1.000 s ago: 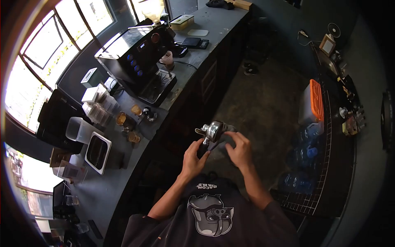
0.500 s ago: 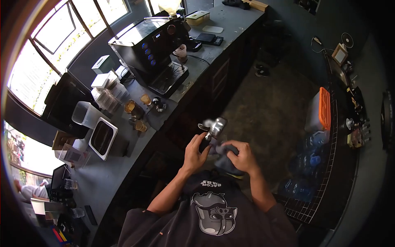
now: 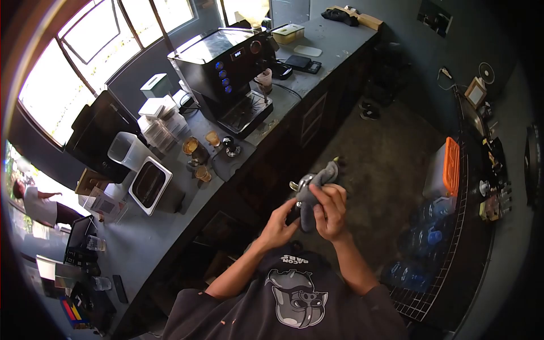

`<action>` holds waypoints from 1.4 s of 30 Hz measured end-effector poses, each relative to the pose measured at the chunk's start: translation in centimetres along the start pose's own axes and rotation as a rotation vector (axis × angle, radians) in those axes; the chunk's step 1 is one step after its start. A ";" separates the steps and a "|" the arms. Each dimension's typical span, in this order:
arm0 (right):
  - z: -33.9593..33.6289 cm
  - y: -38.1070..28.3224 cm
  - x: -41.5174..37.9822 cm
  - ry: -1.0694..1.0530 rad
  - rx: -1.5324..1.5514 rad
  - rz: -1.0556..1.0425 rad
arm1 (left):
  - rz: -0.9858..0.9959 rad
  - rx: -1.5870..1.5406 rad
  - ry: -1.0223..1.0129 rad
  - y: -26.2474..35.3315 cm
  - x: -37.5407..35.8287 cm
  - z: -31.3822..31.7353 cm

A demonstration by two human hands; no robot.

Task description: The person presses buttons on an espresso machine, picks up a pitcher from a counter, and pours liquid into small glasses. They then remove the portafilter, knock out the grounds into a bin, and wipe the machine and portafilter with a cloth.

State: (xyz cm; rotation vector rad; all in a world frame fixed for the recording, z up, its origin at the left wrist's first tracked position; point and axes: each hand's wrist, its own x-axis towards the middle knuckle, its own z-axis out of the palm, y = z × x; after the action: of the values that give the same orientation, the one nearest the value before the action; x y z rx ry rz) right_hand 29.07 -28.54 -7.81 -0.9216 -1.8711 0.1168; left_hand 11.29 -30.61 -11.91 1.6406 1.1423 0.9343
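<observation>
In front of my chest, my left hand (image 3: 276, 228) is closed around the dark handle of a portafilter (image 3: 304, 183), whose shiny metal head points away from me. My right hand (image 3: 331, 214) grips a grey cloth (image 3: 325, 175) and presses it against the metal head. Part of the cloth hangs below the fingers. The cloth and fingers cover much of the head, so the inside of its basket is hidden. A tamper (image 3: 230, 147) stands on a dark mat on the counter to the left, beside small glasses of brown liquid (image 3: 212, 138).
An espresso machine (image 3: 226, 71) stands on the grey counter (image 3: 133, 249). Nearer are a metal-rimmed bin (image 3: 165, 180) and clear plastic containers (image 3: 161, 127). To the right are an orange-lidded box (image 3: 451, 167) and blue water bottles (image 3: 416, 238). A person (image 3: 41, 205) is outside the window.
The cloth has come up from below the portafilter onto its metal head, carried by my right hand. My left hand keeps the handle, slightly lower. The view has shifted a little.
</observation>
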 end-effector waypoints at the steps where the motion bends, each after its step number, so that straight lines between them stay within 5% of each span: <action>1: 0.3 0.1 0.1 0.098 0.033 0.058 | 0.079 0.021 0.027 -0.3 0.0 0.2; 3: 0.4 -0.9 0.9 0.292 0.100 0.186 | 0.229 0.066 0.074 -0.8 0.0 0.2; 4: -0.3 -1.6 1.7 0.273 0.105 0.281 | 0.136 0.045 0.052 0.2 -0.2 0.0; 7: -0.3 -0.1 1.4 0.055 0.227 0.432 | 0.341 0.117 0.106 0.2 0.2 -0.2; 17: -1.5 1.9 -1.4 -0.018 0.251 0.688 | 0.156 0.029 0.142 -0.9 0.1 1.2; 21: -3.3 -0.2 -1.2 0.166 0.135 0.523 | 0.121 0.057 0.158 -1.7 -0.4 0.9; 26: -2.6 -1.3 -0.6 -0.238 0.093 0.288 | 0.114 0.030 0.204 -2.4 -1.3 1.1; 31: -0.6 -1.6 -2.1 0.075 0.001 0.444 | 0.066 0.054 0.239 -3.6 -3.5 1.2; 39: 5.1 -2.4 -3.7 -0.581 0.171 0.413 | -0.057 0.181 0.386 -5.0 -8.7 0.3; 42: 6.6 -3.6 -3.4 -0.646 0.238 0.310 | -0.139 0.257 0.403 -5.5 -10.3 -0.6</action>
State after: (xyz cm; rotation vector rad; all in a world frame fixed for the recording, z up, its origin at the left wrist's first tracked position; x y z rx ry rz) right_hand 22.42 -31.16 -11.95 -1.0788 -2.2087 0.8971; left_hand 6.33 -39.34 -17.84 1.5862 1.6881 1.0932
